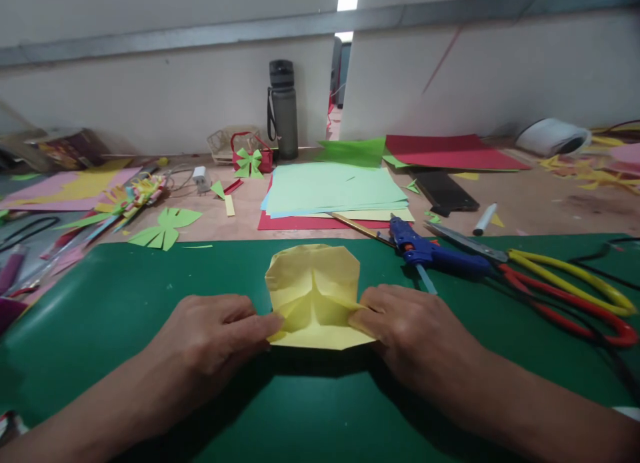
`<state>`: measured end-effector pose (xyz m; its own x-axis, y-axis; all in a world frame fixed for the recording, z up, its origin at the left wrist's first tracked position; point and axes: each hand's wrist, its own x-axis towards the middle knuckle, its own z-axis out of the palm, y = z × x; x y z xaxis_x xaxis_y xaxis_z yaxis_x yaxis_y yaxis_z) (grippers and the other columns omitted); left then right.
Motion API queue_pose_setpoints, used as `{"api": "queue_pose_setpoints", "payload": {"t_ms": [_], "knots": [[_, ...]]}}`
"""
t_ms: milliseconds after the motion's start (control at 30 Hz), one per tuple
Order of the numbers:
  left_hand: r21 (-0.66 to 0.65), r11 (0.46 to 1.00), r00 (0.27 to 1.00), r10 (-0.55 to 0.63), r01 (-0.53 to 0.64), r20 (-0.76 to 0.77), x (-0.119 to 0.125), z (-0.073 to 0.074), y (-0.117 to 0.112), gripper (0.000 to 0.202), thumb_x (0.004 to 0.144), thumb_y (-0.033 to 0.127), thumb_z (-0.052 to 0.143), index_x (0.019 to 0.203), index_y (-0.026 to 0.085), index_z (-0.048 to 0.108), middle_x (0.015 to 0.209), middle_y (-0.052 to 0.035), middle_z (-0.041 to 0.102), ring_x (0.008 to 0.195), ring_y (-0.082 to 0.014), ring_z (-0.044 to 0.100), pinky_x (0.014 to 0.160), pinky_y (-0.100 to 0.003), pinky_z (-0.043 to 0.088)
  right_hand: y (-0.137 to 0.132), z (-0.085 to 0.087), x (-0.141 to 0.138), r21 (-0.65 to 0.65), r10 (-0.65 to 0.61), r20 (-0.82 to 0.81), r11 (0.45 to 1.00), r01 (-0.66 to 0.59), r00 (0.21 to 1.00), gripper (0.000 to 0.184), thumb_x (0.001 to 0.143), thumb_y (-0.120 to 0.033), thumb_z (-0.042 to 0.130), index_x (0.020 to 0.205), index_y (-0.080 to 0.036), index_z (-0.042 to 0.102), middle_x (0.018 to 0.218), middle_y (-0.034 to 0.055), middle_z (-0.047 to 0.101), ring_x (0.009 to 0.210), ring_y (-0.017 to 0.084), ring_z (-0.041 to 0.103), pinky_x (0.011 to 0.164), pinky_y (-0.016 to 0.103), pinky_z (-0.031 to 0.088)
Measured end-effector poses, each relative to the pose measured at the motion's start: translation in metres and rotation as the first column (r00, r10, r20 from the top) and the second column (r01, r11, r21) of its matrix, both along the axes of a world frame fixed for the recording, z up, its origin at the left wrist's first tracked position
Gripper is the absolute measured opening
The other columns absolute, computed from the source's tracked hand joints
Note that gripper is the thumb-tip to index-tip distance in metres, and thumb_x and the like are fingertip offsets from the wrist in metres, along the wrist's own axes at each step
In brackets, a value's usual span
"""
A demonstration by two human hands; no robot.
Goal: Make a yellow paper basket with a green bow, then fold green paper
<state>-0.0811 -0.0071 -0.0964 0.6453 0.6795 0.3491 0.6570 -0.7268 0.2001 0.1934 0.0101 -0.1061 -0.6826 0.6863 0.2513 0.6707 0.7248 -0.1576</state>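
Observation:
A folded piece of yellow paper [314,266] is held between my two hands, a little above the green mat [320,403]. Its back part stands up with cut corners, and creases meet in a peak at the middle. My left hand [215,333] pinches the left edge between thumb and fingers. On the opposite edge, my right hand [405,323] grips in the same way. Both hands' fingertips are partly hidden by the paper and by each other.
To the right lie a blue glue gun [440,253] and scissors [555,276] with red and yellow handles. Behind the mat is a stack of coloured paper [335,188], with a dark bottle [285,113] beyond it. Green paper cut-outs [167,229] lie at left.

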Motion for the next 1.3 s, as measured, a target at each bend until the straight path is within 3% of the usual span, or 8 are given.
{"api": "queue_pose_setpoints", "payload": {"t_ms": [167, 300, 467, 667, 800, 967, 1133, 1300], "knots": [[-0.18, 0.98, 0.992, -0.101, 0.087, -0.071, 0.012, 0.001, -0.008, 0.011, 0.092, 0.022, 0.048, 0.096, 0.02, 0.059, 0.061, 0.0032, 0.052, 0.049, -0.0101, 0.044, 0.047, -0.024, 0.025, -0.002, 0.001, -0.002, -0.126, 0.03, -0.047, 0.991, -0.035, 0.998, 0.023, 0.074, 0.0, 0.047, 0.062, -0.019, 0.054, 0.063, 0.0008, 0.056, 0.058, 0.013, 0.045, 0.055, 0.027, 0.027], [-0.127, 0.99, 0.994, -0.077, 0.067, -0.078, 0.019, 0.001, -0.01, 0.029, 0.091, 0.012, 0.038, 0.07, 0.019, 0.058, 0.054, 0.0022, 0.045, 0.045, -0.0106, 0.036, 0.045, -0.026, 0.019, -0.001, 0.003, -0.002, -0.145, 0.042, -0.002, 0.988, -0.042, 0.999, 0.022, 0.077, -0.003, 0.049, 0.063, -0.019, 0.056, 0.066, 0.001, 0.056, 0.06, 0.014, 0.048, 0.056, 0.027, 0.03], [-0.18, 0.983, 0.999, -0.035, 0.034, -0.003, 0.02, 0.0, -0.01, 0.028, 0.088, 0.01, 0.04, 0.069, 0.019, 0.058, 0.056, 0.0028, 0.045, 0.045, -0.0097, 0.037, 0.046, -0.026, 0.019, -0.005, 0.015, -0.002, 0.135, 0.073, 0.016, 0.988, -0.074, 0.997, 0.022, 0.081, -0.007, 0.047, 0.078, -0.02, 0.064, 0.075, 0.0066, 0.06, 0.068, 0.02, 0.052, 0.059, 0.032, 0.039], [-0.276, 0.961, 0.999, -0.009, -0.002, -0.039, 0.02, -0.005, -0.013, 0.023, 0.089, 0.013, 0.042, 0.069, 0.021, 0.051, 0.061, 0.0044, 0.05, 0.051, -0.0103, 0.043, 0.05, -0.026, 0.023, -0.015, 0.025, -0.006, 0.363, 0.159, -0.033, 0.922, -0.137, 0.987, 0.022, 0.088, -0.019, 0.05, 0.105, -0.015, 0.065, 0.103, 0.0136, 0.067, 0.103, 0.03, 0.056, 0.089, 0.048, 0.039], [-0.262, 0.965, 0.999, -0.02, 0.006, -0.049, 0.022, -0.012, -0.017, 0.02, 0.087, 0.013, 0.044, 0.069, 0.021, 0.044, 0.061, 0.0055, 0.049, 0.051, -0.0114, 0.041, 0.05, -0.028, 0.022, -0.022, 0.015, -0.016, 0.337, 0.265, -0.078, 0.914, -0.225, 0.961, 0.025, 0.089, -0.011, 0.043, 0.091, -0.014, 0.067, 0.089, 0.0089, 0.072, 0.088, 0.024, 0.062, 0.088, 0.042, 0.039], [-0.219, 0.975, 0.997, -0.04, 0.025, -0.065, 0.026, -0.015, -0.024, 0.019, 0.084, 0.009, 0.044, 0.07, 0.022, 0.042, 0.061, 0.0052, 0.05, 0.051, -0.013, 0.041, 0.05, -0.03, 0.018, -0.027, 0.0, -0.028, 0.259, 0.234, -0.117, 0.945, -0.198, 0.965, 0.026, 0.085, -0.006, 0.044, 0.067, -0.016, 0.06, 0.073, 0.0065, 0.07, 0.071, 0.019, 0.06, 0.086, 0.04, 0.036], [-0.246, 0.968, 0.992, -0.071, 0.043, -0.105, 0.032, -0.009, -0.028, 0.02, 0.083, 0.006, 0.042, 0.07, 0.021, 0.042, 0.061, 0.0038, 0.052, 0.052, -0.0127, 0.041, 0.049, -0.03, 0.017, -0.026, -0.001, -0.028, 0.145, 0.211, -0.037, 0.968, -0.204, 0.977, 0.025, 0.087, -0.005, 0.041, 0.07, -0.018, 0.055, 0.068, 0.003, 0.066, 0.068, 0.018, 0.056, 0.097, 0.043, 0.026], [-0.217, 0.976, 0.992, -0.056, 0.031, -0.11, 0.035, -0.005, -0.027, 0.022, 0.088, 0.014, 0.044, 0.067, 0.02, 0.044, 0.057, 0.0037, 0.05, 0.047, -0.0118, 0.039, 0.047, -0.029, 0.016, -0.023, 0.004, -0.027, 0.126, 0.213, -0.013, 0.97, -0.209, 0.977, 0.024, 0.085, -0.005, 0.041, 0.071, -0.018, 0.054, 0.064, 0.0022, 0.063, 0.061, 0.017, 0.052, 0.091, 0.04, 0.029]]}}
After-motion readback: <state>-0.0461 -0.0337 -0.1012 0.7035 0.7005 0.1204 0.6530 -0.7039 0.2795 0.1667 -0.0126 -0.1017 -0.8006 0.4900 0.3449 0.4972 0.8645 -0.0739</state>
